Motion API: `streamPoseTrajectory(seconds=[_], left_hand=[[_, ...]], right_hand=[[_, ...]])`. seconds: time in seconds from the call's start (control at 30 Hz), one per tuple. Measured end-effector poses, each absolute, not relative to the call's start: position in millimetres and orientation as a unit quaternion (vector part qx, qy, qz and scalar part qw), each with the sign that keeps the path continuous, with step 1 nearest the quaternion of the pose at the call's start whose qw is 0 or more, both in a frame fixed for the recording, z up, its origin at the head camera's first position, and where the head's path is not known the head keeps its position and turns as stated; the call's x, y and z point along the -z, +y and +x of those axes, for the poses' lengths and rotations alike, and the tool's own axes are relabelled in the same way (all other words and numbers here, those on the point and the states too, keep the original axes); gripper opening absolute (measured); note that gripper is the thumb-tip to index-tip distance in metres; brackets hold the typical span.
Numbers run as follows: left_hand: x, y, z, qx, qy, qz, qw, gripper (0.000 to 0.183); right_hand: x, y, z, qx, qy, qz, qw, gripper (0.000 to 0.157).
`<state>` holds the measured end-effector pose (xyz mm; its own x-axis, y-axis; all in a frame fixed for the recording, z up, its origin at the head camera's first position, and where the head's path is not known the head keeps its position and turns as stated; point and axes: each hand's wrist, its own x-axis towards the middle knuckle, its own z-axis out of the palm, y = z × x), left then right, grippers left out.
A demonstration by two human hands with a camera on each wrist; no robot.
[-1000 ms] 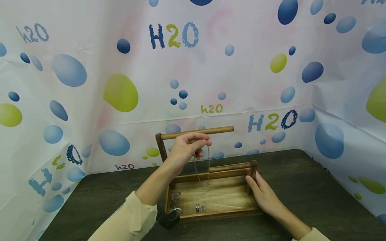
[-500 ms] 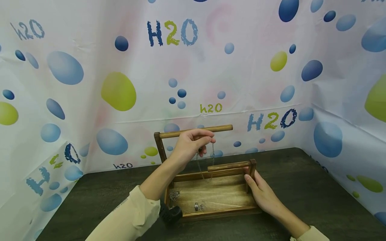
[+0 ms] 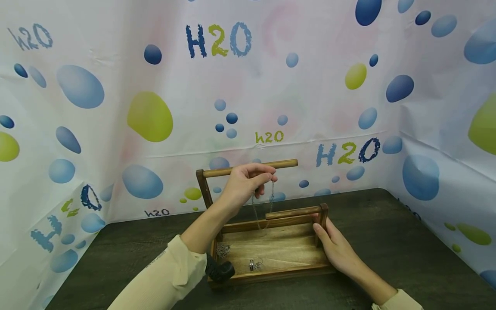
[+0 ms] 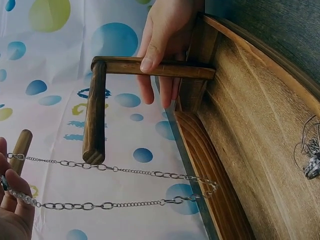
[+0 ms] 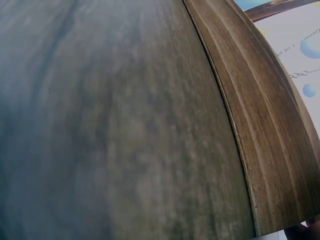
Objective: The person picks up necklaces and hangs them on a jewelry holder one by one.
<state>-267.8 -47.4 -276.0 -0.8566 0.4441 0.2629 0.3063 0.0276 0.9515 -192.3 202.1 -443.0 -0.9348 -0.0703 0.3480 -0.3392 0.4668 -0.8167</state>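
My left hand (image 3: 246, 185) pinches a silver chain necklace (image 4: 105, 205) between thumb and fingertips. The chain hangs down in a long loop, with a few pearl-like beads near the fingers in the left wrist view. One strand passes close to the free end of the lower bar (image 4: 95, 115); whether they touch I cannot tell. My right hand (image 3: 338, 249) grips the right upright post (image 4: 165, 69) of a wooden jewelry stand (image 3: 279, 277), thumb in front and fingers behind. The right wrist view shows mostly the tabletop and the stand's side.
A taller bar (image 3: 284, 164) extends from the stand's left post, partly behind my left hand. In its tray lie a tangled chain pile (image 3: 222, 250) and small rings (image 3: 252, 264). The stand rests on a dark tabletop (image 3: 372, 232) before a patterned backdrop (image 3: 310, 94).
My left hand has shifted slightly right, bringing the hanging necklace to the free end of the lower bar. My right hand keeps its grip on the post.
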Motion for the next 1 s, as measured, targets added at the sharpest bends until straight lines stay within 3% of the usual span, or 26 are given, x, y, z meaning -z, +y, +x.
streamPoseTrajectory(seconds=[1.0], left_hand=[[270.1, -22.8, -274.7, -0.624, 0.716, 0.31, 0.047, 0.017]], right_hand=[[441.6, 202.5, -192.0, -0.506, -0.844, 0.122, 0.128, 0.046]])
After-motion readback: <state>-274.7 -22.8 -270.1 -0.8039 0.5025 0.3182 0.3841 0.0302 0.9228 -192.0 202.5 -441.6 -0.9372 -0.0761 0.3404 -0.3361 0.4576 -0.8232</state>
